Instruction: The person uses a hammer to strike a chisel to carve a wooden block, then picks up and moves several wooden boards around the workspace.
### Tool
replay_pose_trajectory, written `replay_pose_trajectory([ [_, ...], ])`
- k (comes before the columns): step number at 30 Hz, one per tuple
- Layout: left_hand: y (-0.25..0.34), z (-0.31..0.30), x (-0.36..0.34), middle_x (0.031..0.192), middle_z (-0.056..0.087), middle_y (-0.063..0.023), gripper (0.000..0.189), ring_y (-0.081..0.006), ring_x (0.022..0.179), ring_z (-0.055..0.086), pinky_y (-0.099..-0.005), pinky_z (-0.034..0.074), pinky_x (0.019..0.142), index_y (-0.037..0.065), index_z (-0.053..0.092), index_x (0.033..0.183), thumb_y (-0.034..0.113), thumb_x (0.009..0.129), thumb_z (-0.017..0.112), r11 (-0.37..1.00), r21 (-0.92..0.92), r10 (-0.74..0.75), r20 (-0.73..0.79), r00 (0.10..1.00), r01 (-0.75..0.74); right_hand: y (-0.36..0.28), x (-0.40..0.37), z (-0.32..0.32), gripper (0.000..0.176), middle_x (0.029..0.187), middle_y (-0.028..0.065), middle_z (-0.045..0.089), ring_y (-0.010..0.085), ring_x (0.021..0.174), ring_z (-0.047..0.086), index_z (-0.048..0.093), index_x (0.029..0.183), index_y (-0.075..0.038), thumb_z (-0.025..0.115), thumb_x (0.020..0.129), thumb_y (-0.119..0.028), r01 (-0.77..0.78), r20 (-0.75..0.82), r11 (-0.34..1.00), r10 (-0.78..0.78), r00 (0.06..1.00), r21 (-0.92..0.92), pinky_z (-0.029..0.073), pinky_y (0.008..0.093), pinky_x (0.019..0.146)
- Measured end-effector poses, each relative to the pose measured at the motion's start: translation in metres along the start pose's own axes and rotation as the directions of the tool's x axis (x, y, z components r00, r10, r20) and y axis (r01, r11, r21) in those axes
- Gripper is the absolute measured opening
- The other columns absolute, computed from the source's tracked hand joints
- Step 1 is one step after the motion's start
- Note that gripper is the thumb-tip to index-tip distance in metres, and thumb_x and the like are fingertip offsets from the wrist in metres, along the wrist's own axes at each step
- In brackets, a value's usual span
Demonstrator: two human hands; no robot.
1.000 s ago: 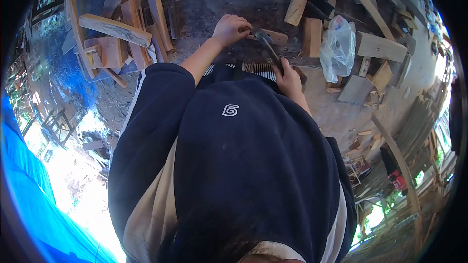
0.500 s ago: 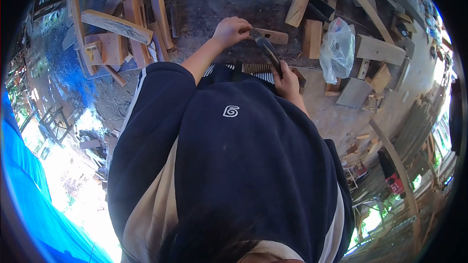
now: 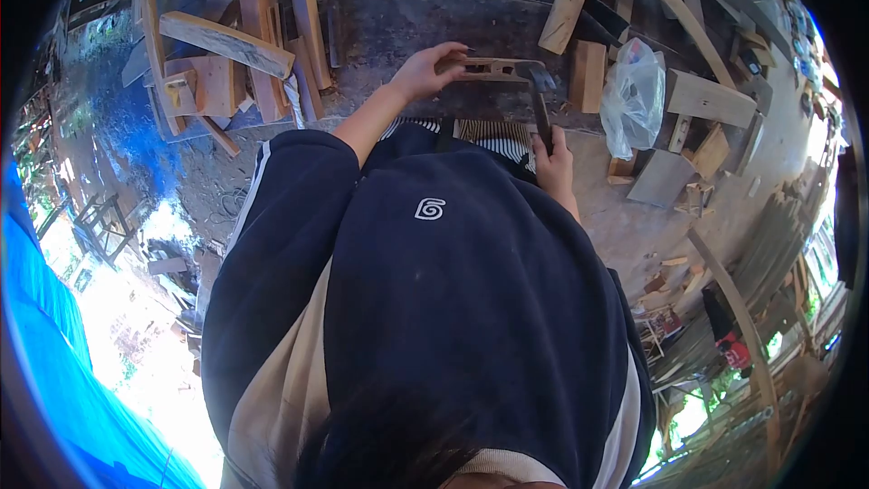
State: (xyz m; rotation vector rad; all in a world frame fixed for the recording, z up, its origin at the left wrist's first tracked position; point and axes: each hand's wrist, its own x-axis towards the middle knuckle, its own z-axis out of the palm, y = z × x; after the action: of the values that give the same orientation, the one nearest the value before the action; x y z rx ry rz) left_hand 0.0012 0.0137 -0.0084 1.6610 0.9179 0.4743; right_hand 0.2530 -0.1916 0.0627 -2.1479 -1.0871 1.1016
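My right hand is closed round the handle of a hammer, whose metal head lies at the right end of a slotted piece of wood. This wood is narrow and light brown, with dark slots cut in its face, and lies crosswise over the dark work surface. At its left end is my left hand, fingers above and thumb below, curled round that end. Exactly how the fingertips meet the wood is too small to see. Striped cloth shows just below, at my lap.
Wooden offcuts are piled at the left. On the right stand an upright block, a clear plastic bag and more boards. A curved wooden strip runs along the upper right. Blue sheeting hangs at lower left.
The hammer has swung right, away from my left hand, to the right end of the slotted wood. My right hand has shifted right and slightly down; my left hand has moved slightly down, its fingers less bunched.
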Motion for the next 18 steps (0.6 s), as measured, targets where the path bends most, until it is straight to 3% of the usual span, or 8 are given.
replay_pose_trajectory([
  [2,-0.006,0.001,0.005,0.108,0.071,-0.0114,0.026,-0.0308,0.093,0.069,-0.0396,0.055,0.081,0.009,0.07,0.111,0.018,0.087,0.069,0.977,-0.188,-0.118,-0.088,0.989,0.1,0.015,-0.004,0.0,0.03,0.092,0.0278,0.068,0.047,0.092,0.066,0.055,0.118,-0.004,0.063,0.096,-0.024,-0.01,-0.007,1.0,0.01,1.0,-0.005,0.052,0.0459,0.073],
  [4,-0.017,-0.007,0.027,0.103,0.069,-0.0075,0.021,-0.0292,0.094,0.067,-0.0413,0.054,0.082,0.01,0.072,0.107,0.02,0.088,0.068,0.986,0.151,-0.067,-0.016,0.998,0.069,0.023,-0.009,0.001,0.03,0.093,0.0268,0.068,0.0454,0.092,0.067,0.055,0.118,-0.005,0.063,0.096,-0.024,-0.013,-0.05,1.0,0.012,0.999,-0.006,0.051,0.045,0.074],
  [5,-0.021,-0.008,0.038,0.103,0.069,-0.0075,0.021,-0.0292,0.094,0.067,-0.0413,0.054,0.082,0.01,0.072,0.107,0.02,0.088,0.068,0.986,0.151,-0.069,-0.016,0.998,0.07,0.026,-0.011,0.003,0.03,0.093,0.0268,0.068,0.0454,0.092,0.067,0.055,0.118,-0.005,0.063,0.096,-0.024,-0.014,-0.049,1.0,0.014,0.999,-0.006,0.051,0.045,0.074],
  [7,-0.019,-0.008,0.06,0.099,0.067,-0.004,0.019,-0.0246,0.1,0.065,-0.0419,0.051,0.087,0.013,0.073,0.1,0.025,0.087,0.069,0.852,0.508,0.051,0.16,0.986,-0.127,0.027,-0.013,0.003,0.031,0.094,0.0262,0.068,0.0438,0.092,0.068,0.054,0.118,-0.005,0.063,0.096,-0.024,-0.08,-0.028,0.997,0.08,0.996,-0.002,0.051,0.0442,0.075],
  [10,-0.007,-0.004,0.074,0.1,0.066,-0.0013,0.015,-0.0206,0.108,0.062,-0.0413,0.048,0.092,0.016,0.072,0.096,0.026,0.086,0.069,0.71,0.654,0.028,0.345,0.938,-0.261,0.009,-0.013,-0.001,0.031,0.096,0.0264,0.068,0.0431,0.09,0.068,0.054,0.117,-0.004,0.064,0.096,-0.024,-0.095,0.026,0.995,0.095,0.995,-0.004,0.051,0.0439,0.075],
  [14,-0.018,0.002,0.075,0.097,0.065,-0.0036,0.013,-0.0232,0.104,0.062,-0.0412,0.051,0.087,0.015,0.071,0.096,0.022,0.085,0.069,0.64,0.665,0.153,0.382,0.911,-0.386,0.0,-0.011,-0.001,0.03,0.094,0.0263,0.068,0.044,0.089,0.068,0.054,0.115,-0.005,0.064,0.095,-0.024,-0.059,0.056,0.998,0.06,0.997,-0.016,0.051,0.0449,0.074],
  [17,-0.024,0.0,0.072,0.099,0.066,-0.0038,0.01,-0.0234,0.104,0.063,-0.0412,0.049,0.089,0.016,0.071,0.095,0.021,0.088,0.066,0.646,0.689,0.096,0.353,0.931,-0.328,-0.005,-0.009,0.0,0.03,0.091,0.0266,0.068,0.0456,0.09,0.067,0.054,0.115,-0.006,0.064,0.094,-0.025,-0.086,0.107,0.995,0.092,0.99,-0.059,0.05,0.0463,0.073],
  [18,-0.021,-0.002,0.068,0.098,0.067,-0.0062,0.012,-0.0265,0.1,0.064,-0.042,0.05,0.087,0.013,0.07,0.096,0.02,0.088,0.066,0.757,0.619,0.062,0.248,0.967,-0.207,-0.005,-0.008,0.0,0.031,0.091,0.0269,0.068,0.0464,0.091,0.066,0.054,0.115,-0.006,0.064,0.094,-0.026,-0.064,0.118,0.996,0.072,0.99,-0.069,0.05,0.0469,0.074],
])
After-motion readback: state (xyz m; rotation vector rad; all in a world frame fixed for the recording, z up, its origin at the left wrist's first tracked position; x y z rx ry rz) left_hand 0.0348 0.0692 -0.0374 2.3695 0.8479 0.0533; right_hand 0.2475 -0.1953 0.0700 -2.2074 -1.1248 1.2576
